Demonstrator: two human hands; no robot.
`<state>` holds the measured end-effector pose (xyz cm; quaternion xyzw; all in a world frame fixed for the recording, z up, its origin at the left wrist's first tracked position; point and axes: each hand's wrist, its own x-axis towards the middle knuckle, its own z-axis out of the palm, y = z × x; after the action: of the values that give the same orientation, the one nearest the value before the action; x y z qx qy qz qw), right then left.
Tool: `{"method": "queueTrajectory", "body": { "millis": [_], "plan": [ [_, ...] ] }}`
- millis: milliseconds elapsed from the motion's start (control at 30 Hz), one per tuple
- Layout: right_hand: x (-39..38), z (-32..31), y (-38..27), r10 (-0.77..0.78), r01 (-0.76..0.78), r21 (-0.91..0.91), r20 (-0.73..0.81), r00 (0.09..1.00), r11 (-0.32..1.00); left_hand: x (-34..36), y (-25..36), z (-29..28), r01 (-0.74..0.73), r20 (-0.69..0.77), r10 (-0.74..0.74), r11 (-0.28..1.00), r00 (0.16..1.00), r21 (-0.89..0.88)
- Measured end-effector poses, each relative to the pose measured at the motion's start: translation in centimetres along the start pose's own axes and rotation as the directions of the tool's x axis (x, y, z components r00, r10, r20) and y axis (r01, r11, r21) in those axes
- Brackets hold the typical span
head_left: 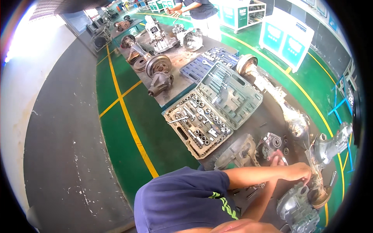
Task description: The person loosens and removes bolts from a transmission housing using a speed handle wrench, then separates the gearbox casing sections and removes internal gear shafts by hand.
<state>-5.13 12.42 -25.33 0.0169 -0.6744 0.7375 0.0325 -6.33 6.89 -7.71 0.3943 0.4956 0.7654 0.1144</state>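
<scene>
My left arm, in a dark blue sleeve, reaches right across my right forearm. My left hand [300,171] is closed, its fingers bent down beside the long axle housing; what they hold, if anything, is hidden. My right hand [276,158] is at a round metal gear housing [271,143] with a bore in its face. Its fingers are blurred. A short shiny metal piece [284,160] shows beside it, and I cannot tell whether it is gripped. Left of the housing lies a larger dull metal casing [235,152], partly behind my arm.
An open socket set case [185,136] lies on the bench, with a blue tool case [193,70] beyond. A rusty axle housing [289,110] runs along the right. A gearbox casing [298,207] sits lower right. Drum axle parts [158,66] and a person [204,15] are farther off.
</scene>
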Motion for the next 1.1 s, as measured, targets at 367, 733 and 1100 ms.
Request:
{"method": "queueTrajectory", "body": {
  "millis": [367, 733, 1100],
  "plan": [
    [-6.5, -8.8, -3.3, -0.112, 0.073, -0.131, -0.326, 0.939, 0.989, -0.8, 1.3, -1.6, 0.009, -0.108, 0.028, 0.945, 0.994, 0.327],
    [-3.0, 1.5, -0.1, 0.104, -0.096, 0.338, -0.007, 0.995, 0.936, -1.8, 2.3, -1.2, -0.053, -0.121, 0.099, 0.941, 0.988, 0.336],
    [-7.4, -4.3, -5.8, -0.027, 0.007, -0.311, -0.06, 0.998, 0.95, -3.0, 4.0, -7.2, 0.025, -0.357, 0.1, 0.944, 0.929, 0.33]
  ]
}}
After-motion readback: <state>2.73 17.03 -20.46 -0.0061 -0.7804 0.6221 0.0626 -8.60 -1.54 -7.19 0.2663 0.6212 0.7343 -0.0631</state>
